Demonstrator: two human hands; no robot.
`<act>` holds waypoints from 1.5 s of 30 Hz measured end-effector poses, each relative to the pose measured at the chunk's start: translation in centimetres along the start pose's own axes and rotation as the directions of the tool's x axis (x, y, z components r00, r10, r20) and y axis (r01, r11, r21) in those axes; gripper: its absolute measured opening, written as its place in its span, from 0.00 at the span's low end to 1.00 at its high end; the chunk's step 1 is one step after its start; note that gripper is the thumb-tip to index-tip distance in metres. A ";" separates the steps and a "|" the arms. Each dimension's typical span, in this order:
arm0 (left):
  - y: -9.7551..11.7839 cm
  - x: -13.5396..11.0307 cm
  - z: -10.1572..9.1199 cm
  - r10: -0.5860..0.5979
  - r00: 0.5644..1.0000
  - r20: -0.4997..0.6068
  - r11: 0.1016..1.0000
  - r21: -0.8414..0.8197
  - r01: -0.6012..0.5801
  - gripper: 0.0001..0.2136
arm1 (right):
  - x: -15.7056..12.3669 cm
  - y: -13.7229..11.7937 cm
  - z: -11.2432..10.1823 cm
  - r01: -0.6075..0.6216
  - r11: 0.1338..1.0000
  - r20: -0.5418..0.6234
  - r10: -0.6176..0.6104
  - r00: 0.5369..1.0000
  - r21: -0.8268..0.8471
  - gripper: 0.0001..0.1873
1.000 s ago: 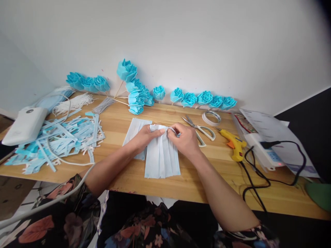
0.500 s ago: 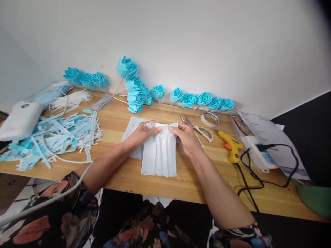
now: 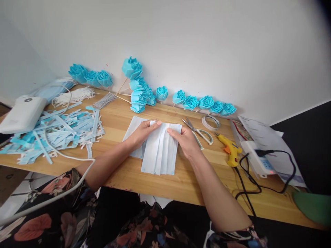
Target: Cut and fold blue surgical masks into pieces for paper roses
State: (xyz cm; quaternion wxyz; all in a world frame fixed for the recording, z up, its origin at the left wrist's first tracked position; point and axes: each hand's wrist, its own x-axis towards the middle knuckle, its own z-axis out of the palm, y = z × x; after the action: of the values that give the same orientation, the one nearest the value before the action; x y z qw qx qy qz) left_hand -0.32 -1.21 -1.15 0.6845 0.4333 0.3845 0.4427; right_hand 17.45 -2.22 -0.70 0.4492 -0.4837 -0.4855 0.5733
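A pleated light-blue mask sheet [image 3: 160, 155] lies flat on the wooden table [image 3: 201, 179] in front of me. My left hand [image 3: 142, 132] rests on its far left corner with the fingers laid out flat. My right hand [image 3: 184, 139] presses its far right part, fingers stretched along the sheet. A second blue sheet [image 3: 133, 132] lies partly under the first and under my left hand.
Scissors [image 3: 199, 131], a tape roll [image 3: 211, 121] and a yellow glue gun [image 3: 230, 148] with black cable lie to the right, beside a white power strip [image 3: 258, 158] and papers. Blue fabric roses [image 3: 204, 102] line the wall. Cut blue strips [image 3: 57, 129] and a white device [image 3: 22, 113] sit left.
Both hands have let go of the pinched far edge of the sheet and now lie flat on it. The sheet's far edge has gone down onto the table.
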 end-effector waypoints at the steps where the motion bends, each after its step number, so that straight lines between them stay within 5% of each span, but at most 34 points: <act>1: 0.0 0.0 0.0 -0.014 1.000 0.008 1.000 -0.014 0.014 0.20 | 0.0 -0.1 0.0 -0.001 1.000 -0.015 0.001 1.000 0.002 0.19; 13: -0.1 -0.1 0.0 -0.078 0.997 0.020 0.997 0.017 0.078 0.23 | 0.0 0.4 -0.4 0.073 0.991 0.030 -0.070 0.997 -0.108 0.13; 17: -0.1 0.2 -0.2 0.069 0.996 -0.049 0.995 0.068 -0.066 0.21 | 0.0 0.3 -0.3 0.115 0.971 -0.053 -0.129 0.990 -0.208 0.12; 26: -0.2 0.2 0.0 0.189 0.976 0.109 0.900 0.378 -0.217 0.21 | -0.6 -0.9 0.3 0.244 0.734 -0.037 -0.344 0.938 -0.633 0.15; 39: -0.5 0.3 -0.2 0.206 0.970 0.128 0.834 0.495 -0.243 0.17 | -0.4 -0.7 -0.1 0.292 0.682 0.040 -0.360 0.932 -0.671 0.11; 45: 0.0 -0.2 0.4 0.137 0.990 0.045 0.921 0.361 -0.144 0.15 | -0.5 -0.6 0.3 0.249 0.673 -0.008 -0.354 0.935 -0.697 0.11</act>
State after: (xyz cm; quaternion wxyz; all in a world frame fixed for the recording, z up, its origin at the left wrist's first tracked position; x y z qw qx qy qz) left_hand 0.03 -1.46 -0.98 0.5626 0.5829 0.4214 0.4076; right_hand 17.26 -2.62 0.01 0.3604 -0.5675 -0.7021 0.2348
